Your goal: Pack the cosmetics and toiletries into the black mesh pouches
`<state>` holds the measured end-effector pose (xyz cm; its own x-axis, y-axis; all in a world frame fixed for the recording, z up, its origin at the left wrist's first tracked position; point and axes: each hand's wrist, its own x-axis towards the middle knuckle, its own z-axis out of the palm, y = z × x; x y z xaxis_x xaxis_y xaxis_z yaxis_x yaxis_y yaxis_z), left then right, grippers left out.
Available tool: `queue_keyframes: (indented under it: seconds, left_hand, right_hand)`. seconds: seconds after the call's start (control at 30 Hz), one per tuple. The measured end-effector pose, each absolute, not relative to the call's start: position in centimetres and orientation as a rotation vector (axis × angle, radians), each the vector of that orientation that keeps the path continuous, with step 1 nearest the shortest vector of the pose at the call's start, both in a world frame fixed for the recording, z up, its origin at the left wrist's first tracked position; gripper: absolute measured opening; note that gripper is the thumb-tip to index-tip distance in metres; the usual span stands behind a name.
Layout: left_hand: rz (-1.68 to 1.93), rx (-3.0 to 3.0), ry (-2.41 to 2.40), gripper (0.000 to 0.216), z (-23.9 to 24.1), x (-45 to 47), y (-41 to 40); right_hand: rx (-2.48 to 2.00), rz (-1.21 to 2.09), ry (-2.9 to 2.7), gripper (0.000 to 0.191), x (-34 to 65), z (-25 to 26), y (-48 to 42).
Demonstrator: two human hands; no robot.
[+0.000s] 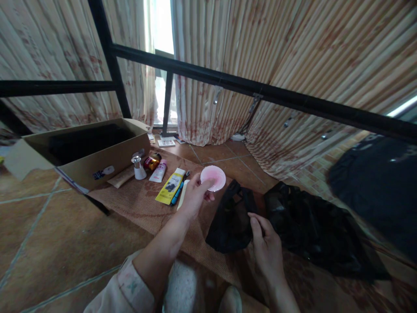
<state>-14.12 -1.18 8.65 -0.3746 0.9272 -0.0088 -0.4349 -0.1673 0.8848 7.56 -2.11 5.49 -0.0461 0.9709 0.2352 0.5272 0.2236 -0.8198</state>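
My left hand (193,196) grips a round pink disc-shaped item (219,173), thumb on its face and fingers behind; whether it is a lid or a shallow jar I cannot tell. Just right of it, a black mesh bag (224,232) stands on the reddish woven mat (140,219). Thumb and forefinger of my right hand (267,243) pinch that bag's right edge. Left of my left hand lie a yellow packet (170,186), a blue toothbrush (177,194) and a pale flat piece (183,196) partly hidden by the hand.
An open cardboard box (110,163) with dark contents stands at the left. Before it are a white bottle (139,169), an amber jar (151,163), a pink-white tube (159,171) and a brown tube (121,177). A black bag (312,230) lies right; a black metal rail (202,74) crosses behind.
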Motion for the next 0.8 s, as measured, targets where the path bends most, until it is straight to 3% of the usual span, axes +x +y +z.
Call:
queue_keyframes:
  seconds: [0.8]
  left_hand:
    - [1.745,0.613,1.002,0.043,8.81,-13.77,-1.11]
  right_hand:
    - [-1.43,0.721,-1.685,0.04,7.47,5.64,-2.07]
